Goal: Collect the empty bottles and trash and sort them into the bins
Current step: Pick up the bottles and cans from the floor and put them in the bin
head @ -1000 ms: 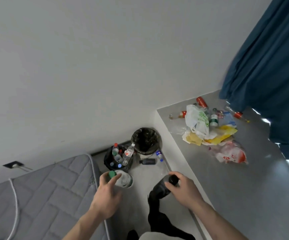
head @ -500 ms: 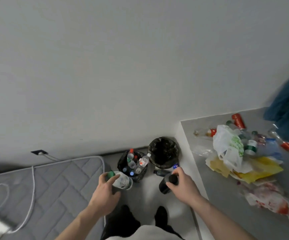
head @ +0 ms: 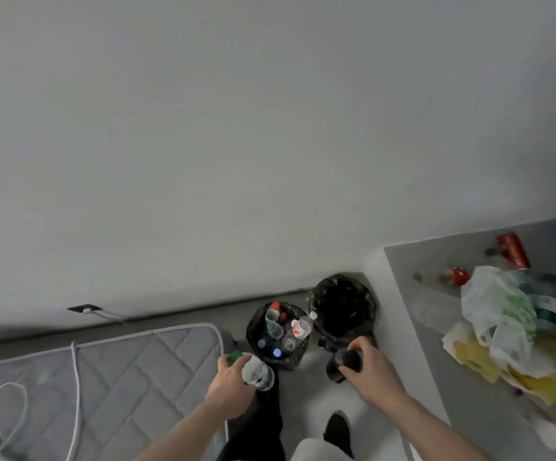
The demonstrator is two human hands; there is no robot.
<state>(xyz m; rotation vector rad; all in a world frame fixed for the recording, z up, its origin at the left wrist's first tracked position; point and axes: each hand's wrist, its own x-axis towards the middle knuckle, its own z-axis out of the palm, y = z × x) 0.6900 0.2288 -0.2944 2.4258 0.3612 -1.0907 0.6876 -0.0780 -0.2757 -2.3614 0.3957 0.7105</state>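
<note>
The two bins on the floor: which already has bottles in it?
The left bin, nearer the mattress, is packed with bottles; the right bin shows only dark liner.

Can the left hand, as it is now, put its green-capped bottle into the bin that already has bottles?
Probably yes. The left hand holds the green-capped bottle just beside the bin with bottles, whose top is open, and nothing stands between them.
</note>
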